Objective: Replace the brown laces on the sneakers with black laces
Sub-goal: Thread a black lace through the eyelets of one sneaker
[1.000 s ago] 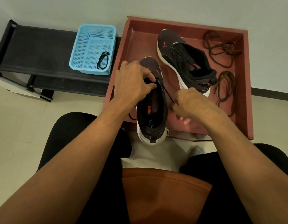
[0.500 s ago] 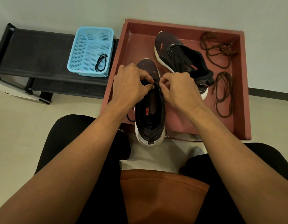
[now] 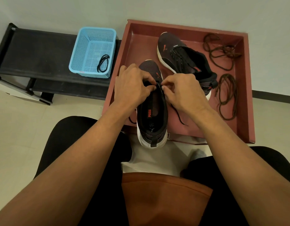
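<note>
Nearest, the near sneaker (image 3: 151,121) sat with its heel over the tray (image 3: 246,103) front rim. Left hand (image 3: 133,85) clutched its upper, right hand (image 3: 183,90) pinched its black lace (image 3: 179,115) at the eyelets. Beyond: second sneaker (image 3: 181,57), brown laces (image 3: 227,95) loose in the tray, blue basket (image 3: 85,51) far left.

Wall (image 3: 157,7): pale grey, evenly lit, beyond the fingers (image 3: 172,81).
Floor (image 3: 27,128): cream, plain.
Rack (image 3: 35,51): black, low, two tiers, far left of the fingers.
Skirting (image 3: 274,94): dark band, far right of the fingers.
</note>
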### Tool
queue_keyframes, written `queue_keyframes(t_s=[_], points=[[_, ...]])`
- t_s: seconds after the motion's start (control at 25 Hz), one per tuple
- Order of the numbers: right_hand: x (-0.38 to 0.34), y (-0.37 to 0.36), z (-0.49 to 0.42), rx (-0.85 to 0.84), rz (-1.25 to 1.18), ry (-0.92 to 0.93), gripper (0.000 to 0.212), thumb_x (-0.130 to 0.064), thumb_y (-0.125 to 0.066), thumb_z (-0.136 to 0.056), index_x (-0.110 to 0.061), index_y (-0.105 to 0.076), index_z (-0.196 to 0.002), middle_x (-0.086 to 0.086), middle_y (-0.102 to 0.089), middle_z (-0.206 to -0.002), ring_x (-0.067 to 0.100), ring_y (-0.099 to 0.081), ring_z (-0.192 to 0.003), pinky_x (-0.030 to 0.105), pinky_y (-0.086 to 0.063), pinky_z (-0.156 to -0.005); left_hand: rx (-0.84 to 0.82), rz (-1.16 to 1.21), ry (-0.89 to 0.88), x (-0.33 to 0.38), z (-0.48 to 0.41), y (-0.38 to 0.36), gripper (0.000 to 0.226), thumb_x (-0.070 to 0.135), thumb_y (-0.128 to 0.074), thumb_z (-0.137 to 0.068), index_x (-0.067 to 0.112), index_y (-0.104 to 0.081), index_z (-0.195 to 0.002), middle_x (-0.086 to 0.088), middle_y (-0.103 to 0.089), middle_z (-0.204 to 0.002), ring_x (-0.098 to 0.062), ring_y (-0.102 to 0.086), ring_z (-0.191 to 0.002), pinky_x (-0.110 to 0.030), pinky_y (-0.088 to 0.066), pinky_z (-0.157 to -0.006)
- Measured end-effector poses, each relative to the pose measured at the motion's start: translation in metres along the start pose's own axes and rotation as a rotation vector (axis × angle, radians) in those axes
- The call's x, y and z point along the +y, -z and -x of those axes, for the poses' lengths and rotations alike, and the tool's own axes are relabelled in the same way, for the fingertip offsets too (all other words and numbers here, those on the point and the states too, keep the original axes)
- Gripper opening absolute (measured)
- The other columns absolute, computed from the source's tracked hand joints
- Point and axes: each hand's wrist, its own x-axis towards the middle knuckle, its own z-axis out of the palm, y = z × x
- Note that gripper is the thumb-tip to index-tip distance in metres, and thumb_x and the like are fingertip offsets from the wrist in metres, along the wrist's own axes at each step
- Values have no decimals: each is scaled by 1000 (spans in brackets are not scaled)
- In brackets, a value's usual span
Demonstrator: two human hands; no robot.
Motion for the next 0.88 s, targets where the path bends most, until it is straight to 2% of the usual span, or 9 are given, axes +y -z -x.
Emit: queue_keyframes(t_s=[0.12, 0.2, 0.28, 0.36, 0.44, 0.52, 0.68, 0.8, 0.88], points=[[-4, -3, 2, 35, 30, -1, 10, -33, -67, -95, -29, -76, -100, -4, -74, -91, 24, -72, -89, 44, -62, -78, -4, 6, 2, -1, 0, -1, 17, 48, -83, -83, 44, -81, -99, 8, -63, -106, -21, -52, -110, -39, -50, -87], [-2, -2, 3, 6, 154, -50, 12, -31, -65, -95, -26, -74, -101, 4, -72, -94, 32, -71, -91, 44, -60, -78, -5, 5, 1, -1, 0, -1, 17, 49, -83, -82, 45, -80, -98, 8, -61, -105, -22, -53, -110, -38, -49, -88], [5, 1, 3, -162, 336, -136, 21, -24, -68, -92, -17, -72, -111, 15, -68, -109, 42, -68, -100, 41, -55, -79, -4, 16, 2, -1, 0, -1, 17, 50, -84, -82, 45, -80, -97, 9, -59, -103, -21, -52, -109, -36, -47, -87], [9, 3, 6, -409, 445, -222, 36, -18, -72, -91, -8, -64, -125, 19, -61, -123, 42, -64, -110, 40, -49, -80, -4, 18, 1, -2, 0, -1, 17, 50, -84, -81, 44, -80, -97, 10, -58, -103, -20, -51, -109, -34, -45, -87], [14, 3, 9, -511, 469, -263, 43, -17, -74, -90, -6, -60, -129, 18, -58, -128, 40, -63, -112, 39, -48, -80, -6, 16, -3, -2, -1, -1, 17, 51, -84, -81, 45, -80, -96, 10, -58, -103, -19, -51, -108, -34, -45, -87], [16, 2, 6, -469, 427, -245, 37, -19, -73, -89, -9, -62, -123, 17, -60, -123, 39, -65, -107, 39, -51, -79, -1, 13, -4, -1, -1, -1, 17, 50, -84, -81, 45, -80, -96, 10, -59, -102, -18, -51, -107, -32, -43, -84], [9, 3, 2, -142, 103, -74, 12, -32, -69, -91, -28, -73, -101, -2, -71, -89, 28, -71, -90, 42, -60, -81, 1, 11, -4, -1, -2, -1, 17, 51, -83, -82, 44, -80, -98, 9, -58, -104, -19, -51, -108, -31, -41, -85], [5, 2, 1, -40, 89, -39, 8, -36, -70, -93, -32, -75, -98, -5, -73, -88, 25, -72, -90, 44, -61, -79, -2, 9, 0, 0, -2, 0, 17, 51, -83, -82, 45, -80, -98, 10, -60, -104, -20, -53, -108, -34, -45, -85], [10, -1, 1, -72, 177, -68, 9, -37, -70, -92, -32, -75, -98, 1, -73, -94, 31, -72, -92, 45, -61, -80, -11, 13, -1, 1, 0, 1, 17, 52, -83, -82, 46, -80, -98, 10, -58, -105, -21, -51, -109, -36, -47, -88]])
